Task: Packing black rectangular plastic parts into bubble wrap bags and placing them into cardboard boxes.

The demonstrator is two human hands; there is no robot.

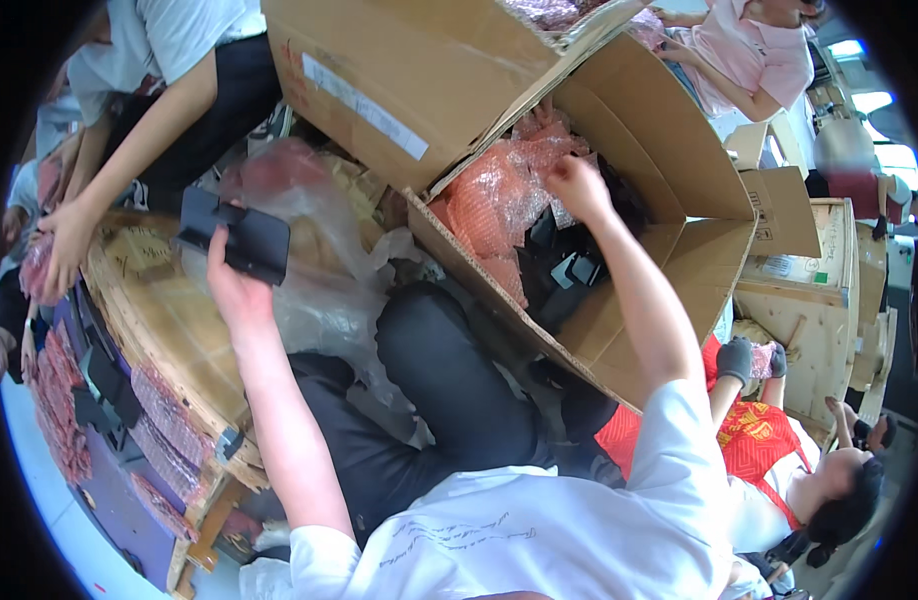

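Inside the tipped cardboard box, our right hand grasps pink bubble wrap.
Our left hand grips a flat black part well apart, leftward.

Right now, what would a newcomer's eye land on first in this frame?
Most likely the big tipped cardboard box at centre right, spilling pink bubble wrap, with the right hand reaching into it. Next, the left hand at centre left holds up a flat black part above crumpled clear plastic bags. At far left, another person's hand rests on a round wooden table.
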